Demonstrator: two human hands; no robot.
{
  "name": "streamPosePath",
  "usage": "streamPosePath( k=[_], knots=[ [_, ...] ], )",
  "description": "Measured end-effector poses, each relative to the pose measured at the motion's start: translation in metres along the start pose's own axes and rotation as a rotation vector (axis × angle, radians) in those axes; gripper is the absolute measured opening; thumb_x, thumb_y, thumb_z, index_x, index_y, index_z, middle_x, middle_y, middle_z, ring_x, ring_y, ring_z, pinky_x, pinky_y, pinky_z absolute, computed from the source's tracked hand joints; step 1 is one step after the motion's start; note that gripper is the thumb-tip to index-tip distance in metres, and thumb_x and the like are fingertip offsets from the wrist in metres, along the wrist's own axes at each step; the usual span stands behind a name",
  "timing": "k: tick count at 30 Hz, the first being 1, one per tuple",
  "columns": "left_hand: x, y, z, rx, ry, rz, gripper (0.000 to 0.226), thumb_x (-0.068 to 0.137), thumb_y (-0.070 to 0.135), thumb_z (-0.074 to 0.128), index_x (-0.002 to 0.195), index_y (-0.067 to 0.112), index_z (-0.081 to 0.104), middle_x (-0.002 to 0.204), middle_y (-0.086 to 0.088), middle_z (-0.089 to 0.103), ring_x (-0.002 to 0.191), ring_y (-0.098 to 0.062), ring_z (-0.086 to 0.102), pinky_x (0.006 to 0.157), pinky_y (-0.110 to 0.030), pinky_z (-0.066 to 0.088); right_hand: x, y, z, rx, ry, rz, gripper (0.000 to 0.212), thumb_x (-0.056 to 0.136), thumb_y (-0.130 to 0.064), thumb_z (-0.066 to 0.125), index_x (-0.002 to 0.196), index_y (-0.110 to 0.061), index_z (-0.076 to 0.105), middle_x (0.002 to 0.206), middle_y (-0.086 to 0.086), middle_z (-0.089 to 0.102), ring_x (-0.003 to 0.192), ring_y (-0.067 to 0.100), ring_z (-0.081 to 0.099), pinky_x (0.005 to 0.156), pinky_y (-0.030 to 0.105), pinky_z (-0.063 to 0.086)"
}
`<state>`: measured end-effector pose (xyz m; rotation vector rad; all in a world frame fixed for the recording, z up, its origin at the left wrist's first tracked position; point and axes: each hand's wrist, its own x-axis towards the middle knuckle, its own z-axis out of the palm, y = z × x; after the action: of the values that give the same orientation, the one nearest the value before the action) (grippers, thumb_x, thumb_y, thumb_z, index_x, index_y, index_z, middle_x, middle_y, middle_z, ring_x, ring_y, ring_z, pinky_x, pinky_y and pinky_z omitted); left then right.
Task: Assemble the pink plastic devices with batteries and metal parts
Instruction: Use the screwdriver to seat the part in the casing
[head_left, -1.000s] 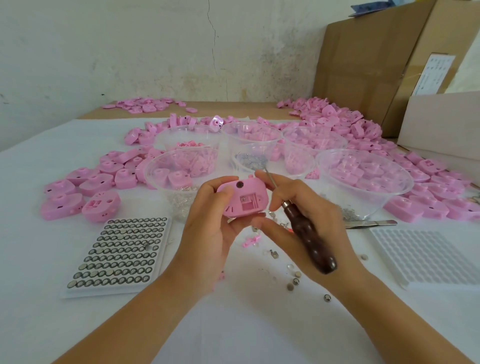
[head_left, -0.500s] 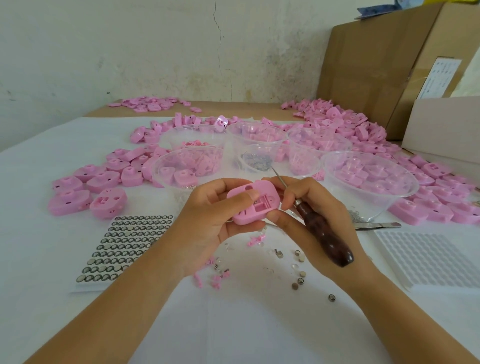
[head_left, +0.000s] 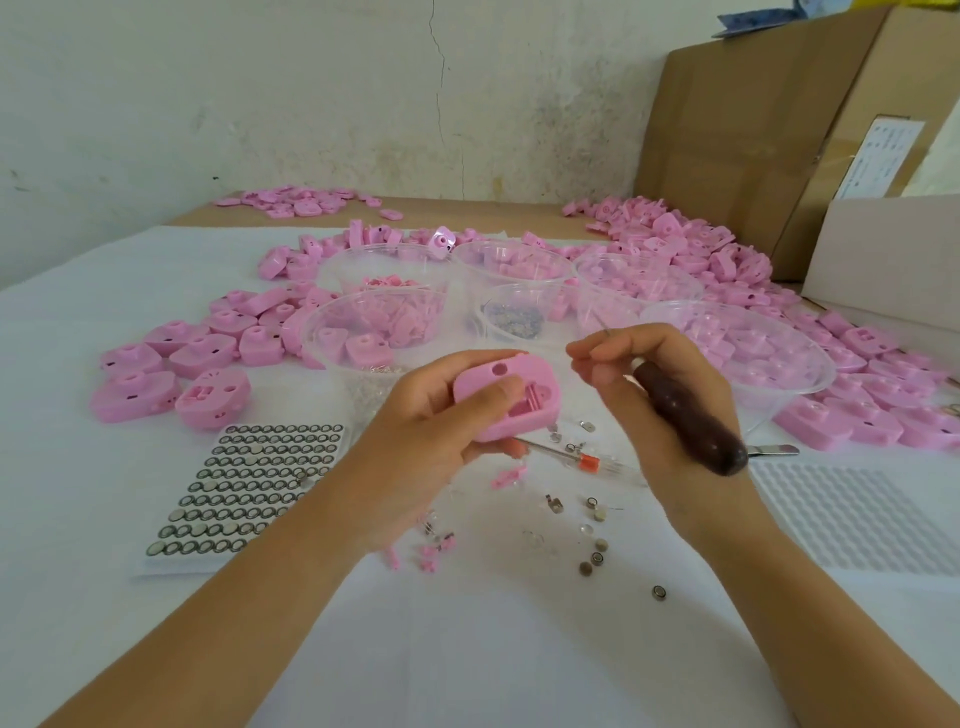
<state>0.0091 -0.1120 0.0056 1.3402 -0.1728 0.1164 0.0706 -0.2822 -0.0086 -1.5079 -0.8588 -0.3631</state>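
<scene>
Clamped on the shell (head_left: 511, 400) with the left grip (head_left: 415, 441), thumb across the open back, up off the table (head_left: 467, 649) and right of the battery sheet (head_left: 249, 483). Curled round the awl (head_left: 717, 447) with the right grip (head_left: 644, 431), further right of the sheet, fingertips drawn together just beside the shell. Cannot tell of any metal part pinched there.

Probably mid-fitting, with the compartment facing up and partly hidden under the thumb.

Risks from here, as judged:
- Dropping a tiny part, if pinched at all: little purchase with the handle filling the same palm, and hard to find again among the loose cells (head_left: 597, 558) and scraps right of the sheet.
- Jabbing a left finger when swinging the point round to the shell: thin shaft, close quarters, thumb over the very slot.
- Seating a cell or contact crooked, for want of a clear look under that thumb.
- Catching the bowl (head_left: 480, 317) behind the sheet with the point, aimed that way.
- Knocking the screwdriver (head_left: 587, 461), right of the sheet and under the shell, by setting the shell down blind.
</scene>
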Motion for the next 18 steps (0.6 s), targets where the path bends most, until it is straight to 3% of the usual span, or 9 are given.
streamPosePath(
  k=[3, 6, 9, 11, 14, 16, 18],
  knots=[
    [0.0, -0.003, 0.001, -0.042, -0.015, -0.019, 0.028, 0.073, 0.022, 0.059, 0.099, 0.017, 0.068, 0.087, -0.001, 0.072, 0.075, -0.014, 0.069, 0.055, -0.018, 0.052, 0.002, -0.006, 0.001, 0.128, 0.133, 0.155, 0.016, 0.081, -0.033, 0.056, 0.073, -0.029, 0.069, 0.079, -0.004, 0.067, 0.08, 0.017, 0.063, 0.08, 0.037, 0.053],
    [0.002, -0.008, 0.0, -0.099, -0.009, -0.063, 0.023, 0.08, 0.014, 0.056, 0.098, 0.015, 0.07, 0.089, -0.007, 0.071, 0.079, -0.024, 0.07, 0.049, -0.021, 0.051, 0.003, -0.011, 0.0, 0.347, 0.172, 0.245, 0.031, 0.08, -0.018, 0.047, 0.063, -0.02, 0.073, 0.064, 0.002, 0.061, 0.064, 0.014, 0.057, 0.076, 0.037, 0.05],
    [0.004, -0.012, -0.001, -0.145, -0.037, -0.079, 0.025, 0.079, 0.006, 0.053, 0.098, 0.01, 0.069, 0.087, -0.011, 0.071, 0.079, -0.028, 0.07, 0.049, -0.023, 0.052, 0.003, -0.018, -0.002, 0.491, 0.078, 0.288, 0.021, 0.071, -0.004, 0.044, 0.066, -0.011, 0.063, 0.053, 0.01, 0.059, 0.046, 0.018, 0.053, 0.071, 0.032, 0.054],
    [0.004, -0.015, -0.001, -0.148, -0.057, -0.074, 0.023, 0.077, 0.002, 0.057, 0.097, 0.009, 0.068, 0.087, -0.011, 0.072, 0.079, -0.028, 0.071, 0.052, -0.024, 0.054, 0.002, -0.019, -0.001, 0.509, 0.019, 0.302, 0.016, 0.073, -0.003, 0.046, 0.062, -0.012, 0.053, 0.05, 0.013, 0.058, 0.04, 0.019, 0.051, 0.069, 0.031, 0.055],
    [0.004, -0.017, -0.003, -0.108, -0.108, -0.062, 0.027, 0.084, -0.003, 0.047, 0.102, 0.008, 0.063, 0.093, -0.007, 0.073, 0.084, -0.025, 0.071, 0.058, -0.026, 0.056, 0.001, -0.017, 0.003, 0.441, 0.009, 0.296, 0.026, 0.077, -0.007, 0.054, 0.052, -0.013, 0.052, 0.044, 0.006, 0.056, 0.037, 0.018, 0.052, 0.049, 0.017, 0.049],
    [0.004, -0.017, -0.003, -0.084, -0.123, -0.065, 0.032, 0.078, 0.001, 0.046, 0.105, 0.007, 0.061, 0.093, -0.006, 0.073, 0.085, -0.023, 0.071, 0.06, -0.027, 0.056, 0.0, -0.017, 0.005, 0.39, 0.007, 0.29, 0.03, 0.077, -0.009, 0.057, 0.048, -0.014, 0.052, 0.043, 0.004, 0.056, 0.036, 0.018, 0.052, 0.052, 0.015, 0.05],
    [0.004, -0.017, -0.003, -0.07, -0.134, -0.067, 0.035, 0.074, 0.002, 0.044, 0.105, 0.008, 0.06, 0.09, -0.004, 0.073, 0.083, -0.021, 0.071, 0.06, -0.027, 0.056, 0.0, -0.018, 0.006, 0.347, -0.004, 0.302, 0.031, 0.075, -0.009, 0.059, 0.047, -0.016, 0.051, 0.044, 0.005, 0.059, 0.037, 0.02, 0.053, 0.058, 0.024, 0.053]
  ],
)
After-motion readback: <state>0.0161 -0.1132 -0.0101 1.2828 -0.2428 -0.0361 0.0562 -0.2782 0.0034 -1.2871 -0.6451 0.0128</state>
